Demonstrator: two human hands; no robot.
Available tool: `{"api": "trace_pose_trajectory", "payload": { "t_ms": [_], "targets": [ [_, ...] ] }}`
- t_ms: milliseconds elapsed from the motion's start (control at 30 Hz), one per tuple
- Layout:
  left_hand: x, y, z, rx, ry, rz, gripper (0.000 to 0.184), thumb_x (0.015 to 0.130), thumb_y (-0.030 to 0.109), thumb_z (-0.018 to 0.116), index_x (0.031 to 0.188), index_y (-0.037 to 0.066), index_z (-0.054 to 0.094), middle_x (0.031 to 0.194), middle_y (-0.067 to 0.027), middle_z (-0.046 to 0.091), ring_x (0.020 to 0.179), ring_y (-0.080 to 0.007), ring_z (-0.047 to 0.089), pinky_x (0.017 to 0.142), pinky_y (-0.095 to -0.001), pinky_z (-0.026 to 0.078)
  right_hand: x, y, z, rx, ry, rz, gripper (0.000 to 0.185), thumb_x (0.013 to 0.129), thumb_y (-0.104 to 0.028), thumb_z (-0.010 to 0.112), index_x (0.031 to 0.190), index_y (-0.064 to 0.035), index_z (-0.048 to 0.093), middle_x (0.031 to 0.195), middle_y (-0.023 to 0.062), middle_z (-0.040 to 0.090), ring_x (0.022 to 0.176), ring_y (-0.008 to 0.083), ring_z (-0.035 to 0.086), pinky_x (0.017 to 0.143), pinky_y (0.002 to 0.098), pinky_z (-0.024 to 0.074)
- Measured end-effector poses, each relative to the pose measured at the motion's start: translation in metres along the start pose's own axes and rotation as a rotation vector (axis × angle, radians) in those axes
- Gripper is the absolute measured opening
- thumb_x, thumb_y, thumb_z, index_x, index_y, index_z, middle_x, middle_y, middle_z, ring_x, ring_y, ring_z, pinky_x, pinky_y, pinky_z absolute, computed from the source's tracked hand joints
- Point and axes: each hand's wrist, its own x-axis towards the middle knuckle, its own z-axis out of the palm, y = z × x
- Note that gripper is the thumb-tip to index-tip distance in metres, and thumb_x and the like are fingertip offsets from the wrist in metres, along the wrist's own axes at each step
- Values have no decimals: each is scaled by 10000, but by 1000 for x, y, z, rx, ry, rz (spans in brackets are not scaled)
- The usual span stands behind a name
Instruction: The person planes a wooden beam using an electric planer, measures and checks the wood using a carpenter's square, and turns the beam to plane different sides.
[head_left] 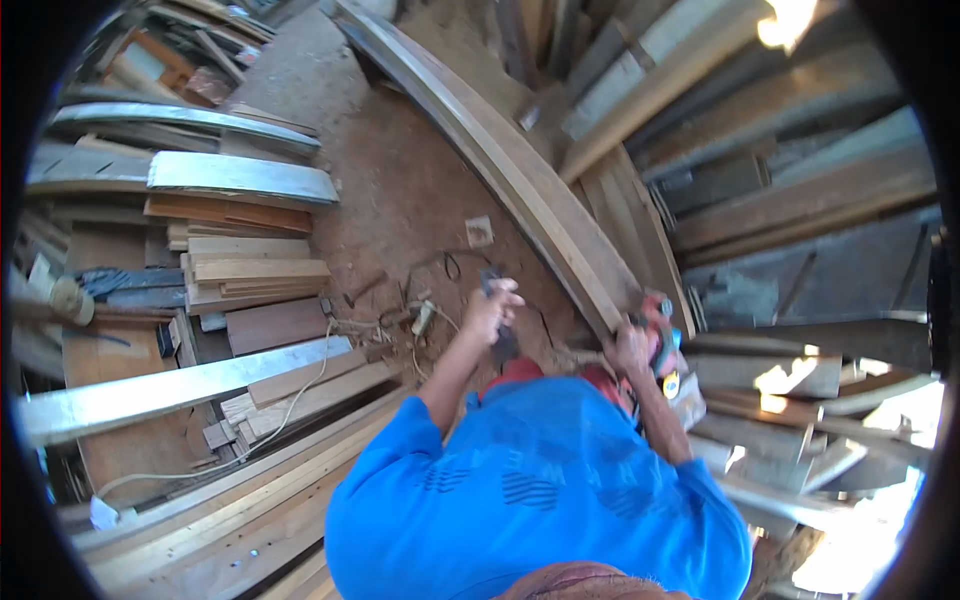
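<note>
My left hand (492, 314) is closed around a dark, flat, elongated tool (503, 345) whose exact kind I cannot make out. It is raised in front of my blue shirt, left of a long wooden beam (540, 220). At the beam's near end is my right hand (629, 350), fingers bent down over the wood and partly hidden. Right beside that hand sits a red power tool (657, 312); whether the fingers grip it or the beam is not clear.
Stacked boards (260, 270) and a pale metallic-looking plank (190, 390) fill the left side. A light cord (300, 395) runs over the wood. A hammer (364, 288) lies on the dirt floor (370, 170). Large timbers (800, 210) lean on the right.
</note>
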Motion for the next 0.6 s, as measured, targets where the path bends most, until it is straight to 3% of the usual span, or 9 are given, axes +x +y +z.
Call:
{"api": "trace_pose_trajectory", "payload": {
  "t_ms": [167,267,400,500,600],
  "targets": [
    [-29,-14,-60,149,200,18,260,1054,225,567,1229,43,626,821,-90,697,468,-80,471,409,-244,356,14,39,49,-27,-9,129,534,782,-126,654,1251,123,597,848,299,701,820,452,708,803,518,571],
    [-28,-27,-71,63,300,-40,252,1044,216,588,1224,44,625,795,-78,689,460,-73,462,403,-239,343,18,46,60,24,13,175,402,798,-175,702,1107,72,638,879,296,704,856,469,694,806,525,563],
    [-12,-27,-41,165,308,-57,224,1011,244,653,1147,67,668,778,-48,680,468,-56,445,412,-233,330,20,57,78,-1,30,171,409,784,-126,660,1152,53,665,900,270,713,858,436,710,801,510,577],
    [30,-46,-15,228,286,43,245,953,278,731,1083,72,701,801,-34,692,553,-89,534,482,-269,402,23,65,93,50,14,146,177,786,-143,682,899,-10,708,947,225,710,847,429,711,781,504,586],
    [53,-26,17,501,204,5,281,954,295,710,1041,34,656,819,-16,668,682,-127,618,600,-312,470,23,76,92,56,-83,150,316,817,-197,695,1060,3,681,1039,237,704,896,441,704,832,512,571]
  ]
}}
